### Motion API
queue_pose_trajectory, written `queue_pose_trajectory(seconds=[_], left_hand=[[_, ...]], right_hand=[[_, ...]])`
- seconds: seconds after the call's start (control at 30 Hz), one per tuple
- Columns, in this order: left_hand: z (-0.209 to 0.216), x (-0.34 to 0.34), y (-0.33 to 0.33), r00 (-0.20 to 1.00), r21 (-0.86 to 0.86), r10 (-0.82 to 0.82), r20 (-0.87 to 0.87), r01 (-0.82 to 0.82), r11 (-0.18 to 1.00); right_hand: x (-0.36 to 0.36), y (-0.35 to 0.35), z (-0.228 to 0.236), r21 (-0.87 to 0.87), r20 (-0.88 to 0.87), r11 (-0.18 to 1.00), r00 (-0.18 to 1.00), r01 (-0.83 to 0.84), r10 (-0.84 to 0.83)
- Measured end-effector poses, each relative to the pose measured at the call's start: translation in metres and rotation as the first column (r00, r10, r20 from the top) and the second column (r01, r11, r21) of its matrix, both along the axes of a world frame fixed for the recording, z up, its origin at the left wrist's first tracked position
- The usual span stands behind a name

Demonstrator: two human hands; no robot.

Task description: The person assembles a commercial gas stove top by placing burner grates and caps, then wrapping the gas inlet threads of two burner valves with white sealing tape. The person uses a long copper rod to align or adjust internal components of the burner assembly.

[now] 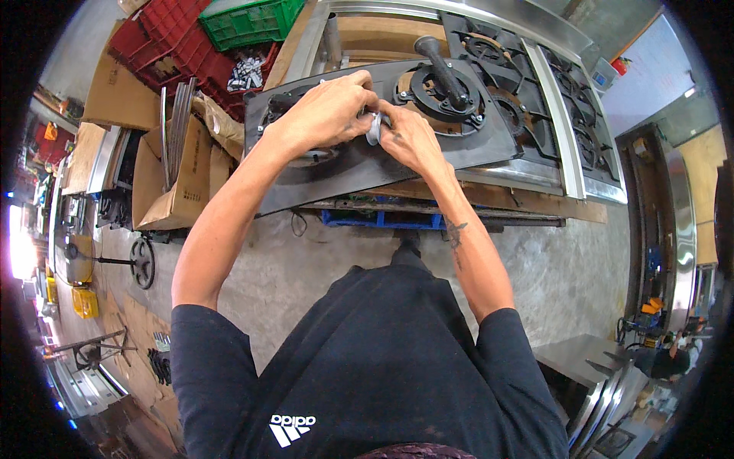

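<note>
Fingers of the right hand [410, 139] seem pinched on a small grey piece [374, 130] over the middle of a black stove top [468, 147]; those of the left hand [330, 112] curl beside it, their hold hidden. To the right, a black burner ring [419, 93] already sits in place under a black pipe [445, 70], while the grey piece looks unfinished and the left burner [277, 105], partly covered, cannot be judged.
</note>
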State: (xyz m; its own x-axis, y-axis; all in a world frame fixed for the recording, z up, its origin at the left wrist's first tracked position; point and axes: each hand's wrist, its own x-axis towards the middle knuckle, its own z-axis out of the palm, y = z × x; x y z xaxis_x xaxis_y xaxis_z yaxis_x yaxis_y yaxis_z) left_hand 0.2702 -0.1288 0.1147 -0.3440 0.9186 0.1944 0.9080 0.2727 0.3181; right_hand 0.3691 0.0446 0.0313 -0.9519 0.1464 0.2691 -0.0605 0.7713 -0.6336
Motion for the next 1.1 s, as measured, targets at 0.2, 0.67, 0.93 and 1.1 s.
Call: queue_pose_trajectory(seconds=[0.2, 0.67, 0.93, 1.1], left_hand=[[0.004, -0.004, 0.002, 1.000, -0.055, -0.028, -0.008, 0.027, 0.998], [0.006, -0.012, 0.004, 0.998, -0.086, -0.050, 0.030, 0.052, 0.995], [0.005, -0.012, 0.003, 0.998, -0.073, -0.058, 0.014, 0.059, 0.996], [0.003, -0.011, 0.003, 0.999, -0.073, -0.035, 0.016, 0.036, 0.997]], right_hand=[[0.007, 0.004, -0.003, -0.031, -0.072, 0.988, 0.987, -0.149, 0.146], [0.035, -0.010, -0.011, -0.546, 0.047, 0.833, 0.989, -0.089, 0.137], [0.028, -0.039, -0.020, -0.402, -0.094, 0.913, 0.988, 0.072, -0.120], [0.029, -0.057, -0.019, -0.430, -0.076, 0.885, 0.970, 0.178, -0.232]])
